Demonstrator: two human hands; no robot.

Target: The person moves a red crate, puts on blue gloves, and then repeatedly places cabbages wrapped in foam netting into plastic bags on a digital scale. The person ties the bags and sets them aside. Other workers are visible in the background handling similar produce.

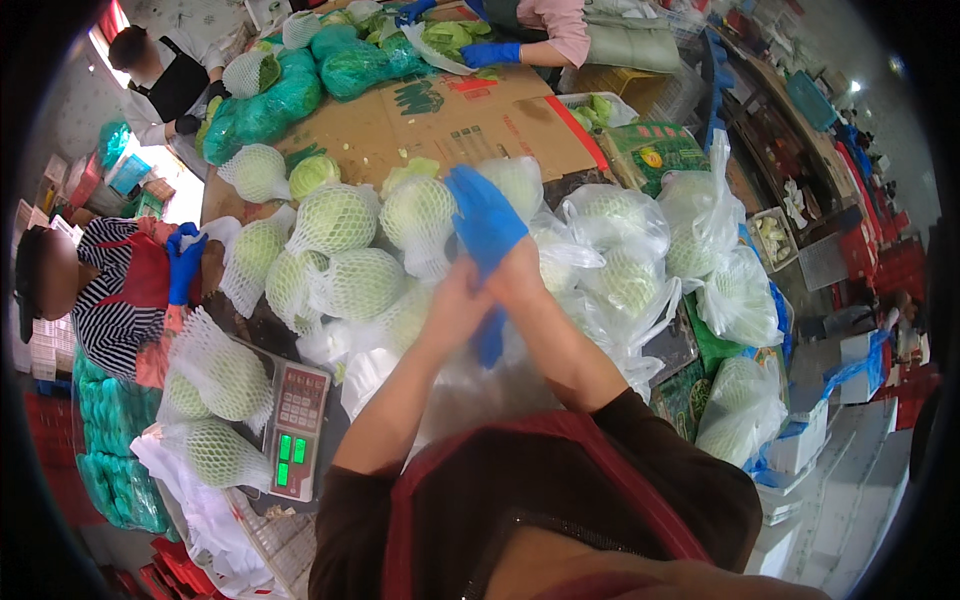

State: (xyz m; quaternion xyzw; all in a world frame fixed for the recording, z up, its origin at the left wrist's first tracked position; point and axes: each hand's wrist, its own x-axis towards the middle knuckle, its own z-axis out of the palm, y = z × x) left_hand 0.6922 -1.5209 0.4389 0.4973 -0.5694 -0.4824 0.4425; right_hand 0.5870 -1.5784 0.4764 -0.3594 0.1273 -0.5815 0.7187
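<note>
My right hand (487, 217) wears a blue glove and points away from me, its fingers stretched out over the cabbages. My bare left hand (457, 304) pinches the glove's cuff at the right wrist. Below the two wrists hangs a second blue glove (490, 337), blurred; it appears to come from the left hand's grip. Just past the right fingertips lies a cabbage in white foam netting (418, 217). More netted cabbages (336, 217) sit to the left, and to the right are cabbages in clear plastic bags (619, 217).
A digital scale (298, 427) with lit displays stands at the left, beside netted cabbages (225, 375). Flattened cardboard (465, 112) covers the table's far part, near green bags of cabbages (262, 112). Co-workers stand left (135, 277), far left (176, 75) and across (551, 34).
</note>
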